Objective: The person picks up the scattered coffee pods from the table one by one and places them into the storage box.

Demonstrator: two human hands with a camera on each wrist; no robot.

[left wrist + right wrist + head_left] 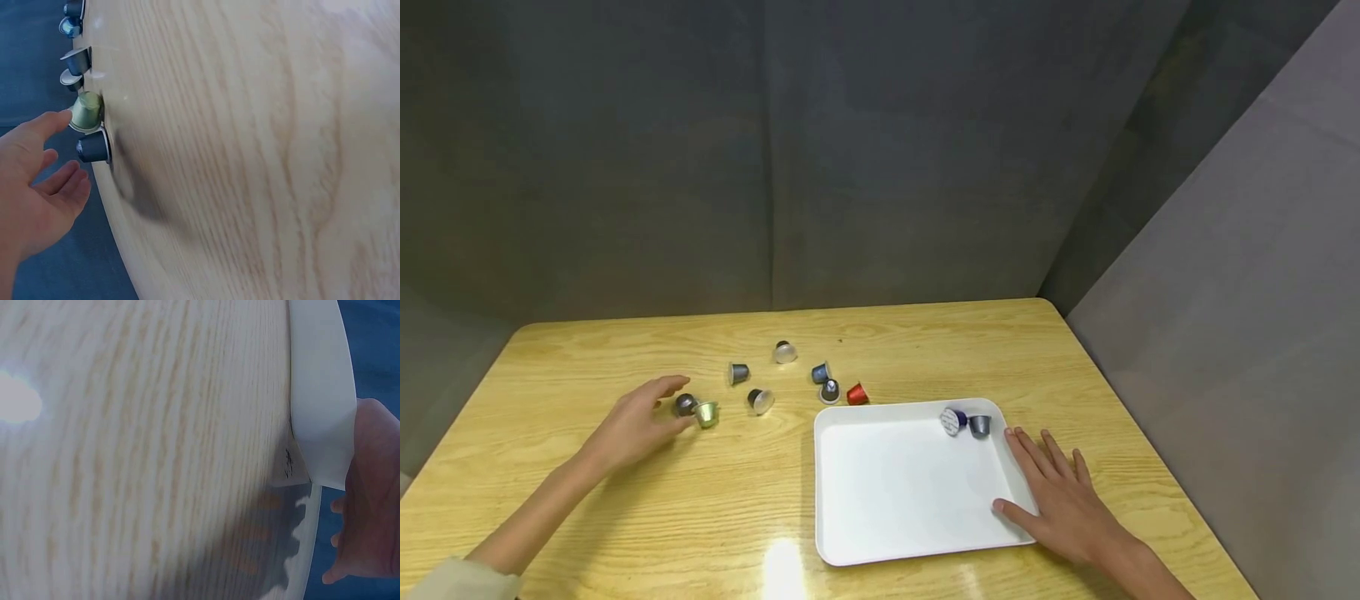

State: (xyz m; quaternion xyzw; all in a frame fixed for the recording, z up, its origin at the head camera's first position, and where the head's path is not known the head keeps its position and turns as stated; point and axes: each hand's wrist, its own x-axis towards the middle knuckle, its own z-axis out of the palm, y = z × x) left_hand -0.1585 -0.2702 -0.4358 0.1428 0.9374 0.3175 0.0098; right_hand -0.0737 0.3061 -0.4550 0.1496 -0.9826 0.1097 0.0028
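My left hand [642, 423] is beside a light green coffee capsule [707, 414] and a dark grey coffee capsule [685, 405] that lie close together. Its thumb and fingers are spread around the pair with a gap between them; in the left wrist view the thumb tip reaches the green capsule's rim. Over at the white tray [902, 546], my right hand [1067, 508] rests on the right rim, fingers straight along the outside and thumb over the inner side. Inside the tray's back right corner are a purple capsule [953, 421] with a white lid and a grey capsule [980, 426].
Several more capsules lie on the wooden table [700, 517]: a grey one [739, 373], two with clear lids [785, 353], a blue one [821, 372], a black one [830, 391] and a red one [857, 394] behind the tray. Grey cloth walls [880, 167] stand behind and to the right.
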